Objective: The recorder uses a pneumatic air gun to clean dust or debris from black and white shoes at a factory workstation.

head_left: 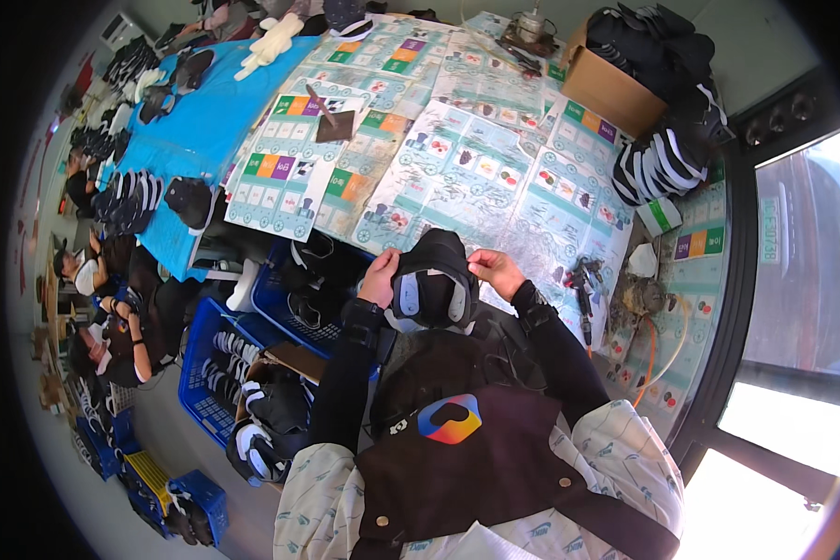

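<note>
Cap position: a black cap [436, 264] is held up in front of the apron [476, 415], by the near edge of the surface [467, 177].
Cap direction: its hollow side is turned toward the wearer of the apron; its long axis is pointed from the torso toward the surface. Whether the far end is brim or crown cannot be told.
Left hand: the cap's left edge is pinched by the left hand [380, 278], thumb and fingers drawn together.
Right hand: the right edge is pinched between thumb and fingertips of the right hand [497, 271].
Cap material: dark, matte cloth is curved into a rounded hood; smooth, pale panels are seen inside.
Surface covering: glossy printed sheets are overlapped, smudged with dark streaks.
Flat tool: a square brown plate with an upright handle [334, 126] is set on the sheets.
Box: black caps are piled in a brown cardboard box [607, 91].
Crate: striped pieces are stacked in a blue lattice-walled plastic crate [196, 381].
</note>
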The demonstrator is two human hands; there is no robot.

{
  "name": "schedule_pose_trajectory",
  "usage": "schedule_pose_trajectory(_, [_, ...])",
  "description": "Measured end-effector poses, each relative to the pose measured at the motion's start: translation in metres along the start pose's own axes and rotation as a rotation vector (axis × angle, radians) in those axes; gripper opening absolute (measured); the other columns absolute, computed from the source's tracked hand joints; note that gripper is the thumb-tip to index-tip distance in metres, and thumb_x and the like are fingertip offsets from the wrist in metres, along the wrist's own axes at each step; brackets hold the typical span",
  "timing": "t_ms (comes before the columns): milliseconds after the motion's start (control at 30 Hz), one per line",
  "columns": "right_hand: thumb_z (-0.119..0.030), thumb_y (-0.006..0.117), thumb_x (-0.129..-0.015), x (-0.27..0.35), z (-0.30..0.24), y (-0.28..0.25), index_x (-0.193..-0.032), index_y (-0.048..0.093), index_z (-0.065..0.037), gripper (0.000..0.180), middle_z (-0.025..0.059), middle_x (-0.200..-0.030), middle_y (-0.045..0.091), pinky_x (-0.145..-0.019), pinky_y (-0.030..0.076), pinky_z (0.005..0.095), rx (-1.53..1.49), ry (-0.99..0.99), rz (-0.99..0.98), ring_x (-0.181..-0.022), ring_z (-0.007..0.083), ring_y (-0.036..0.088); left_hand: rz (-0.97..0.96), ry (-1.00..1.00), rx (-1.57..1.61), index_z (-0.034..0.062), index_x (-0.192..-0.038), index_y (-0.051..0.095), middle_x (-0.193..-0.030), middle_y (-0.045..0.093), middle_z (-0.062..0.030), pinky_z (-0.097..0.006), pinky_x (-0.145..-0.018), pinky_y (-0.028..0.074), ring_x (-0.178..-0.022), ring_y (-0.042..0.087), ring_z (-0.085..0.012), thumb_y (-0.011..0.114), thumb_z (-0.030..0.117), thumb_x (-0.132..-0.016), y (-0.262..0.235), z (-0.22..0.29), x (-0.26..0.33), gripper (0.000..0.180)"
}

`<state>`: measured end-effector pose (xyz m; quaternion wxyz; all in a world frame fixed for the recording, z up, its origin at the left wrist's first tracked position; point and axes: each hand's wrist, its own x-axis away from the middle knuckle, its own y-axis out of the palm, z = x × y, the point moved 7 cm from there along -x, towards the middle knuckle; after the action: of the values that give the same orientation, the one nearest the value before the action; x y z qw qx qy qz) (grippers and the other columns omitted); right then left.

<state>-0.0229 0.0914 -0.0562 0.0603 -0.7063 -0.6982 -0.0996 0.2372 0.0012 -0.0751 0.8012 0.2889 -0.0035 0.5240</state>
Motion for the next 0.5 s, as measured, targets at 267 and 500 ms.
schedule_pose_trajectory(267, [-0.017, 0.075, -0.085, 0.049, -0.158, 0.017, -0.128, 0.063, -0.011, 0.045, 0.0106, -0.123, 0.059, -0.097, 0.052, 0.0388, 0.7, -0.415, 0.234, -0.115, 0.0275, 0.06, -0.089, -0.248, 0.079, 0.0012, -0.117, 0.061, -0.107, 0.066, -0.0035, -0.028, -0.087, 0.05, -0.097, 0.063, -0.0122, 0.051, 0.019, -0.108, 0.062, 0.03, -0.019, 0.023])
schedule_pose_trajectory(500, [-0.006, 0.062, -0.081, 0.019, -0.171, -0.028, -0.12, 0.07, -0.011, 0.04, 0.0067, -0.105, 0.062, -0.072, 0.059, 0.0369, 1.143, -0.595, 0.644, -0.099, 0.0266, 0.064, -0.46, -0.084, -0.194, 0.0012, -0.132, 0.057, -0.122, 0.063, -0.006, -0.032, -0.099, 0.047, -0.108, 0.06, -0.017, 0.05, 0.019, -0.107, 0.128, 0.087, -0.062, 0.031])
